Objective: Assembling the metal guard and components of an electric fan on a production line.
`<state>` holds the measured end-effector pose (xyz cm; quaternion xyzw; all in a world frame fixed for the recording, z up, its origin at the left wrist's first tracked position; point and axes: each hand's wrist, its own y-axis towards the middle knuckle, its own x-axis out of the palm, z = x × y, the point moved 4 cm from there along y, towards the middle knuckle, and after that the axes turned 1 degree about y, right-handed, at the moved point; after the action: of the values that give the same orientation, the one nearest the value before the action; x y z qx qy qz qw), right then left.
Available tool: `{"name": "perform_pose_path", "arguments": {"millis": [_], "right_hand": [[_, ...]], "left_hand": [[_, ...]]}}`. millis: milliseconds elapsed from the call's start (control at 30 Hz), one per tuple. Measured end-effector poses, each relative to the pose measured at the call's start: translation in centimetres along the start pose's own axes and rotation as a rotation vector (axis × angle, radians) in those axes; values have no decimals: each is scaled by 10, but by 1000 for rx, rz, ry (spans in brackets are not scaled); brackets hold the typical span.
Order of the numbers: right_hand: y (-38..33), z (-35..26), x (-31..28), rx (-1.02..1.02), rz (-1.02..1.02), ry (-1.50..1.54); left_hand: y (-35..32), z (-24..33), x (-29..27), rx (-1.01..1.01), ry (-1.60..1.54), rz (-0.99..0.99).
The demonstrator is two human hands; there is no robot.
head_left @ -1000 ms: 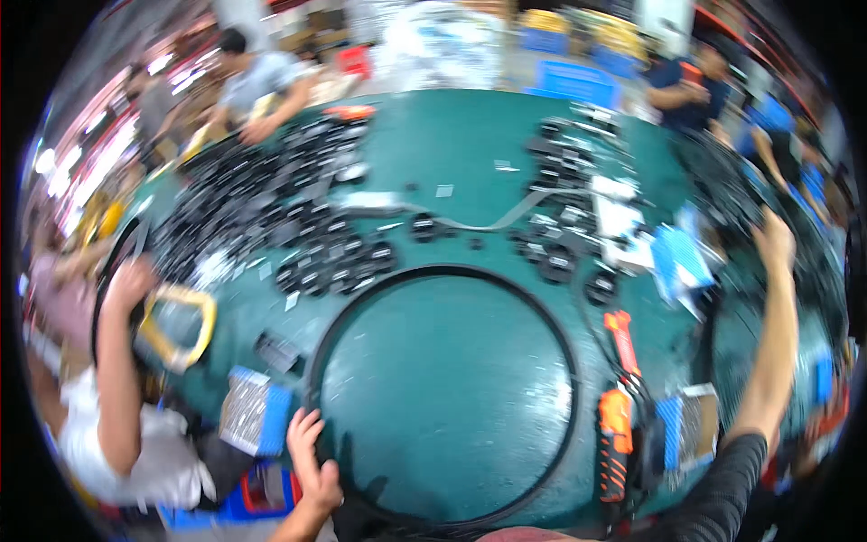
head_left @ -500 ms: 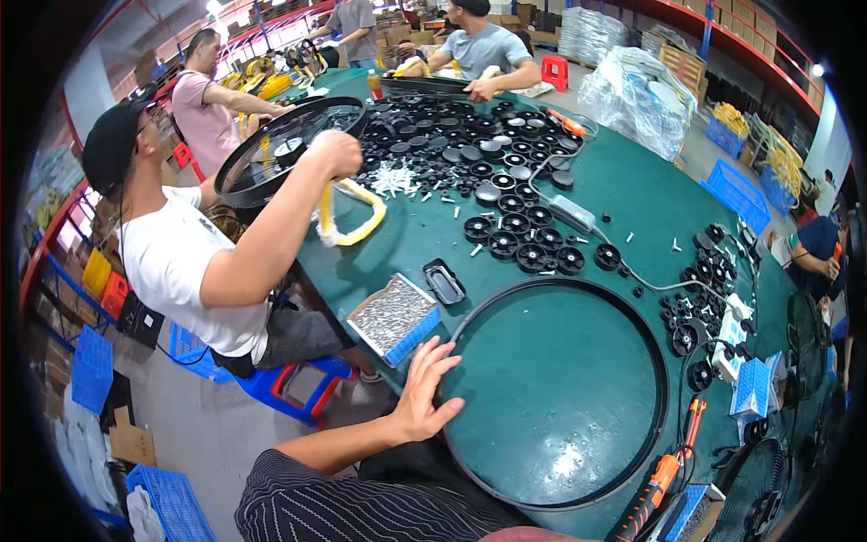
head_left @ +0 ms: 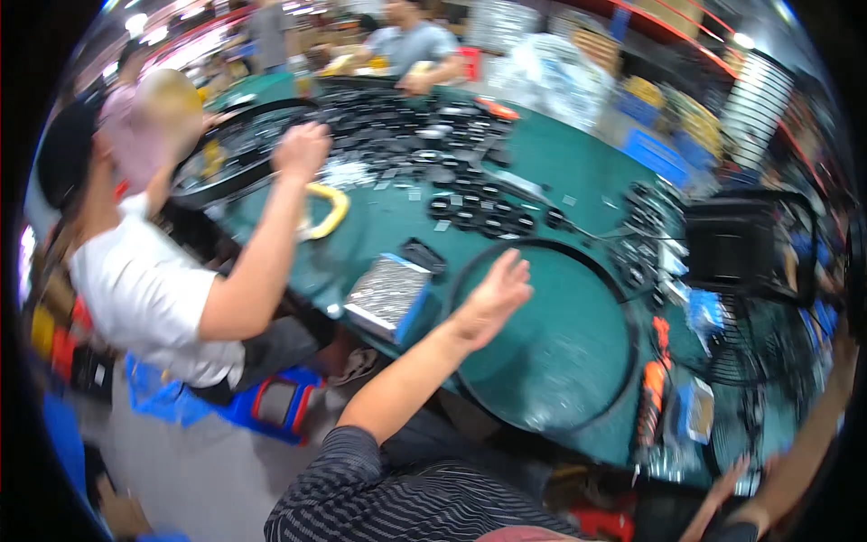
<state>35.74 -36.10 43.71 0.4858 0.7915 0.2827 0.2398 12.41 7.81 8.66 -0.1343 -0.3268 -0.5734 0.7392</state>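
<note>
My left hand is open, its fingers stretched out over the left part of a large black ring, and nothing shows in it. The ring lies flat on the green table. Left of my wrist stands a blue-sided box of small metal fasteners, with a small black plastic part behind it. Two blurred bare forearms show at the lower right. One, with a dark sleeve, reaches up toward the right rim and looks like my right arm; its hand is smeared there, and its fingers cannot be made out.
An orange-and-black power screwdriver lies right of the ring, beside another small box and black fan grilles. Black round parts cover the far table. A person in white works at left, near a yellow loop.
My left hand has lifted off the ring's left edge and moved right over it. The view has swung right and blurred. Forearms and a large black object have come into view at right.
</note>
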Motion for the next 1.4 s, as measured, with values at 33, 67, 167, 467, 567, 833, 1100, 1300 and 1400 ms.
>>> {"name": "perform_pose_path", "arguments": {"millis": [33,67,167,467,567,833,1100,1300,1400], "right_hand": [[-1,6,18,101,-73,86],[-4,16,36,229,-81,119],[-20,41,91,515,-175,81],[-32,113,177,502,-26,-318],[-64,64,207,-47,-57,-393],[-164,97,307,79,-682,-760],[-137,178,324,158,-765,-600],[-139,226,341,43,-946,-620],[-143,241,350,32,-1023,-628]], "left_hand": [[-3,1,5,18,-151,-160],[-11,3,12,31,-257,-386],[-63,-2,16,15,-551,-538],[-159,-5,49,-10,-865,-682],[-158,1,56,-25,-842,-622],[-134,-23,60,32,-702,-517],[-149,-36,14,-214,-248,-192],[-158,13,-75,245,971,342],[-122,17,-96,346,1202,328]]}}
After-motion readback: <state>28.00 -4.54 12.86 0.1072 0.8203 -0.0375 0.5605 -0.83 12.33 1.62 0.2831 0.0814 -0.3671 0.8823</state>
